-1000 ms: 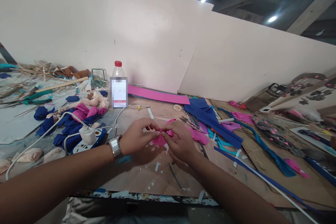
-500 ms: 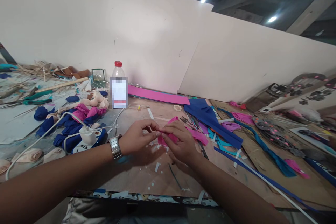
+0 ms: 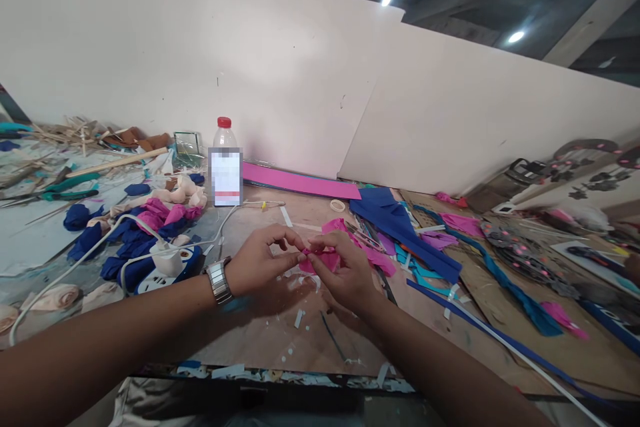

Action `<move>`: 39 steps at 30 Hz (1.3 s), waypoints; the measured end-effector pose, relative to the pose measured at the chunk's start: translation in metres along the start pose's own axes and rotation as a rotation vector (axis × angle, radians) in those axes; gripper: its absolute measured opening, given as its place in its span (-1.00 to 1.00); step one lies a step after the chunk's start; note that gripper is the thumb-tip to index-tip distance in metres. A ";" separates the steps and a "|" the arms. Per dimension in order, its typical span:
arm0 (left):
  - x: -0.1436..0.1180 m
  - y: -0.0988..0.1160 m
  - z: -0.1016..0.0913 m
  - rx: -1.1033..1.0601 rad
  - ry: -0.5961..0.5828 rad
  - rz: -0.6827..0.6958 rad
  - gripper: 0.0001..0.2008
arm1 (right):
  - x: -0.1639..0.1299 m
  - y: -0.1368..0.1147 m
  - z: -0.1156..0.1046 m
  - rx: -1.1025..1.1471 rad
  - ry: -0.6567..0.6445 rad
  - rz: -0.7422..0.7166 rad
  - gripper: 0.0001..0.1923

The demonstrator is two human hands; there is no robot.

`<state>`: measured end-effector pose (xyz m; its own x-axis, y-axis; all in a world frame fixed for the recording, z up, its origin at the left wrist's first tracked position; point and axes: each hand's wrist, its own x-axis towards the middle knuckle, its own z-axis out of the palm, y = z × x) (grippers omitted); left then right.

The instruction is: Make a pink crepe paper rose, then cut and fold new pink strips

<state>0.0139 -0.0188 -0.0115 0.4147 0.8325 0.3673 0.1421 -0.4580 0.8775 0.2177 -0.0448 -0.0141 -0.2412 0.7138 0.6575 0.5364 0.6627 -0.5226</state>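
Past the table's (image 3: 250,347) front edge, my left hand (image 3: 263,260) and right hand (image 3: 347,273) pinch the pink piece (image 3: 326,258), seemingly bunched tighter now: shaping continues.

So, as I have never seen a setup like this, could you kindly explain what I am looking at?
Of course. There is no robot: these are a person's bare hands, seen from one camera worn on the head, looking forward and down. The left hand, with a watch on its wrist, and the right hand meet over a worktable. Their fingers pinch a piece of thin pink material. To the left are a power strip and crumpled blue pieces; behind stands a red-capped bottle; to the right lie blue strips and cardboard.
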 end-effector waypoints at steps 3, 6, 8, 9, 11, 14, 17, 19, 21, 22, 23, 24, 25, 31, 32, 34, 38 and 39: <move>0.000 0.000 0.001 -0.024 -0.013 -0.014 -0.87 | 0.000 -0.001 0.001 -0.006 0.001 0.000 -0.85; -0.001 -0.002 0.002 -0.048 -0.017 -0.022 -0.86 | 0.000 -0.001 0.001 -0.019 0.001 0.005 -0.86; -0.001 -0.003 0.003 -0.059 -0.013 -0.023 -0.85 | 0.000 -0.001 0.001 -0.013 -0.004 0.003 -0.87; -0.001 -0.004 0.003 -0.066 -0.014 -0.024 -0.85 | 0.000 -0.002 0.001 -0.006 -0.009 0.001 -0.88; 0.000 -0.005 0.003 -0.084 -0.021 -0.032 -0.85 | 0.001 -0.002 0.000 0.012 -0.019 -0.002 -0.89; 0.001 -0.007 0.003 -0.120 -0.036 -0.041 -0.82 | 0.002 -0.002 -0.002 0.031 -0.024 -0.016 -0.89; 0.001 -0.007 0.002 -0.145 -0.049 -0.023 -0.81 | 0.002 -0.001 -0.003 0.016 -0.013 -0.022 -0.88; 0.001 -0.007 0.001 -0.158 -0.059 -0.013 -0.81 | 0.001 -0.001 -0.004 0.005 -0.010 -0.012 -0.89; 0.001 -0.007 0.001 -0.172 -0.062 -0.013 -0.81 | 0.001 0.000 -0.003 0.009 -0.007 0.002 -0.89; 0.001 -0.007 0.001 -0.180 -0.063 -0.018 -0.81 | 0.000 0.000 -0.003 0.014 -0.007 0.005 -0.89; 0.001 -0.006 0.001 -0.188 -0.063 -0.025 -0.80 | 0.000 0.001 -0.003 0.018 -0.007 0.005 -0.89; 0.001 -0.006 0.001 -0.195 -0.067 -0.035 -0.79 | 0.001 0.001 -0.003 0.020 -0.008 0.003 -0.89; 0.001 -0.006 0.001 -0.203 -0.072 -0.045 -0.78 | 0.001 0.001 -0.002 0.021 -0.010 0.000 -0.89; 0.003 -0.006 0.001 -0.249 -0.085 -0.091 -0.72 | 0.003 0.002 -0.002 0.037 -0.028 -0.030 -0.91; 0.003 -0.006 0.002 -0.263 -0.085 -0.094 -0.71 | 0.003 0.003 -0.002 0.039 -0.035 -0.032 -0.91; 0.003 -0.006 0.002 -0.288 -0.086 -0.103 -0.71 | 0.003 0.005 -0.002 0.045 -0.048 -0.038 -0.88; 0.004 -0.009 0.003 -0.391 -0.100 -0.142 -0.70 | 0.002 0.007 -0.001 0.068 -0.080 -0.063 -0.81; 0.004 -0.009 0.004 -0.413 -0.102 -0.151 -0.70 | 0.001 0.008 -0.001 0.071 -0.082 -0.064 -0.82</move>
<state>0.0175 -0.0125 -0.0195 0.5060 0.8362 0.2116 -0.1540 -0.1538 0.9760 0.2223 -0.0388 -0.0167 -0.3404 0.6838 0.6454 0.4598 0.7198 -0.5201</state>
